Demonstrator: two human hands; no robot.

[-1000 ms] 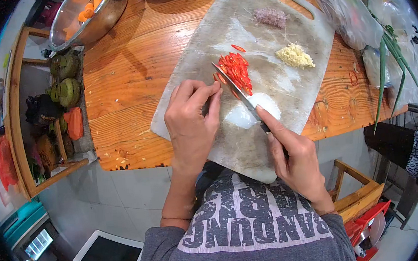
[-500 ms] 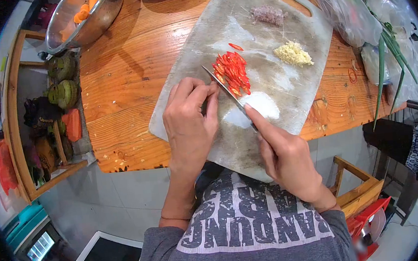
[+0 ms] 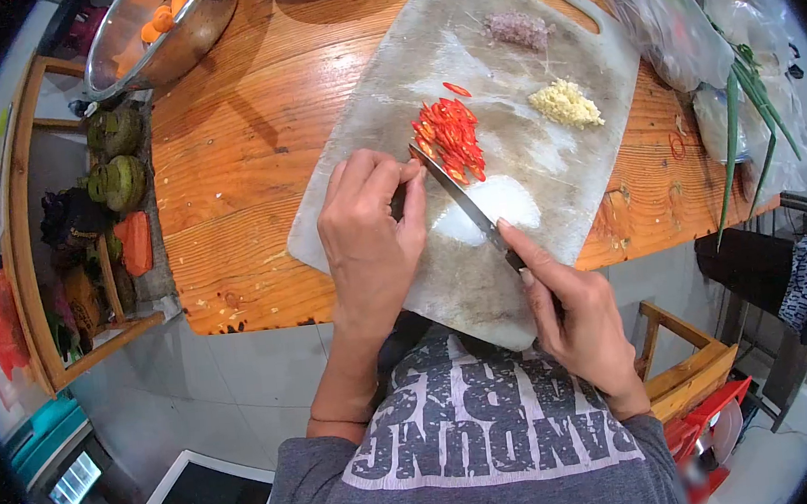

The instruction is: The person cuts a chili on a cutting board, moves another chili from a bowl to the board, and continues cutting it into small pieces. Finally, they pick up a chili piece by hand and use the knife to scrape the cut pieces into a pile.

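Note:
My left hand [image 3: 369,212] is closed at the left of a pile of sliced red chili [image 3: 451,135], its fingertips pinching a red chili mostly hidden by the fingers. In my right hand [image 3: 572,309] is a knife [image 3: 462,197], with the index finger stretched along its back. The blade slants up to the left, its tip beside my left fingertips. White powder [image 3: 505,203] lies under and around the blade. All this rests on a worn cutting board [image 3: 359,126]. Farther up the board are minced garlic [image 3: 565,103] and a finely chopped purplish heap [image 3: 518,29].
The wooden table [image 3: 217,201] carries a metal bowl [image 3: 199,54] with orange carrot pieces at the upper left. Plastic bags [image 3: 681,26] and green leaves [image 3: 737,141] hang over its right side. A wooden-framed shelf [image 3: 36,217] of vegetables stands left, a wooden stool [image 3: 688,376] lower right.
My right hand has moved right and slightly down, drawing the knife back, so its tip sits lower and farther right. My left hand has barely shifted.

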